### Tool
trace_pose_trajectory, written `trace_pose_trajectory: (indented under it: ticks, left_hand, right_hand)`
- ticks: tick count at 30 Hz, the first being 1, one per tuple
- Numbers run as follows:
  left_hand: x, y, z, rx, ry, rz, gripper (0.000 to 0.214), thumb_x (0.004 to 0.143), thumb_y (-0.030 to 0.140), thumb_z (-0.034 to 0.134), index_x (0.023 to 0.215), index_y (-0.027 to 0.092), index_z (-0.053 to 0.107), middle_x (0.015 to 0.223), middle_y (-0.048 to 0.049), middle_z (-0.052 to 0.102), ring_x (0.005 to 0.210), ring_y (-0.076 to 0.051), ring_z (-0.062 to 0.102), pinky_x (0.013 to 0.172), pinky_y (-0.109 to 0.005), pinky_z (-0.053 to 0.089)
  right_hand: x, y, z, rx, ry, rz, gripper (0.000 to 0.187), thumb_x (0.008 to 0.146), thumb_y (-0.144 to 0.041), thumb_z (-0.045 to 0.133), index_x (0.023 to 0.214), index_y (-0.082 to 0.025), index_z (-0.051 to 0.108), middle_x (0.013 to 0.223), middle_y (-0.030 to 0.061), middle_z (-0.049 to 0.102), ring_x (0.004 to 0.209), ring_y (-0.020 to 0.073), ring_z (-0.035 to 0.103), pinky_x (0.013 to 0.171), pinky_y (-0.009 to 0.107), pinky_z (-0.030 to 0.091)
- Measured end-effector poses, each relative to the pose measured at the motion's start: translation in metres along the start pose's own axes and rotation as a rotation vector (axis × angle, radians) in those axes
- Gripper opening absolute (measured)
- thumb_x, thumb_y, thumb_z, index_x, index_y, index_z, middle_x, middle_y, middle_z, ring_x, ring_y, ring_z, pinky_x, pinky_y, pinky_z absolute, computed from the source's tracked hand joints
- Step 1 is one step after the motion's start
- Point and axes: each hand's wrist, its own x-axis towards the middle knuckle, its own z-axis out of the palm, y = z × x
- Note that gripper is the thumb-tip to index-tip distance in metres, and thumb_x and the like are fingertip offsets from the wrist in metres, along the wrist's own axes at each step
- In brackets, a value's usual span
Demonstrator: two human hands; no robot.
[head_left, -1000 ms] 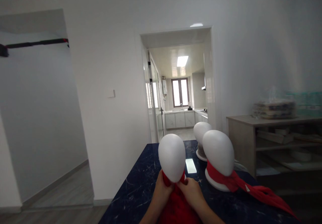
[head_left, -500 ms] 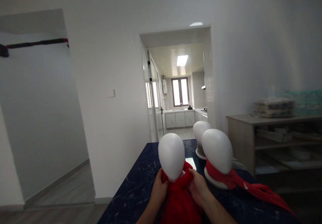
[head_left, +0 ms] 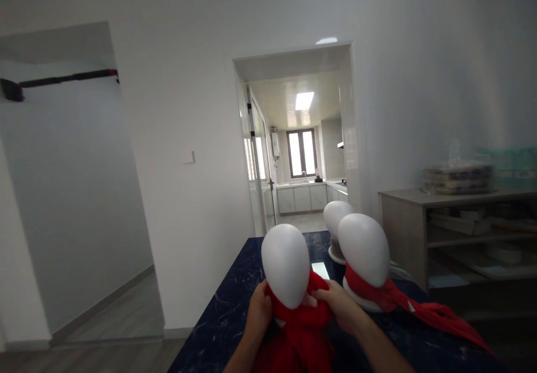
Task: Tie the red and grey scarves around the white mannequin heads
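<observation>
A white mannequin head (head_left: pixel 285 261) stands at the near side of the dark table, with a red scarf (head_left: pixel 300 328) wrapped round its neck. The scarf's loose length hangs down in front, toward me. On the left of the neck, my left hand (head_left: pixel 260 303) is closed on the scarf's edge. My right hand (head_left: pixel 338 300) pinches the scarf on the other side, fingers over the folded cloth. Some of the white neck shows beside the right fingers. My left fingertips are partly hidden by the cloth.
To the right stands a second white mannequin head (head_left: pixel 364 250) wearing another red scarf (head_left: pixel 436 320), whose tail trails rightward. Behind it is a third white head (head_left: pixel 335 216). The table (head_left: pixel 222 300) is blue-black marbled. A wooden shelf unit (head_left: pixel 403 225) stands at the right, before the wall.
Both hands have spread slightly apart, drawing the scarf wider around the neck. The near head has tilted a little, and the cloth in front has shifted and bunched.
</observation>
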Motion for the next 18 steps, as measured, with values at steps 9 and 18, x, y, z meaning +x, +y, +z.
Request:
trace_pose_trajectory:
  ticks: [9, 18]
  left_hand:
    - [-0.016, 0.007, -0.004, 0.201, -0.205, -0.222, 0.035, 0.087, 0.055, 0.066, 0.077, 0.021, 0.068, 0.070, -0.0095, 0.078, 0.047, -0.025, 0.067, 0.046, -0.031, 0.043]
    - [-0.024, 0.014, 0.008, -0.015, -0.290, -0.191, 0.075, 0.061, 0.058, 0.094, 0.113, 0.014, 0.063, 0.111, -0.0182, 0.082, 0.101, -0.037, 0.079, 0.079, -0.040, 0.062]
  right_hand:
    - [-0.001, 0.016, 0.022, 0.484, 0.043, 0.086, 0.041, 0.081, -0.028, 0.081, 0.119, -0.020, 0.069, 0.096, 0.0064, 0.084, 0.091, 0.0255, 0.079, 0.084, 0.038, 0.061]
    - [-0.005, 0.014, 0.035, 0.547, -0.131, 0.260, 0.031, 0.095, -0.043, 0.062, 0.104, -0.015, 0.074, 0.099, 0.0127, 0.084, 0.100, 0.0274, 0.078, 0.087, 0.039, 0.061]
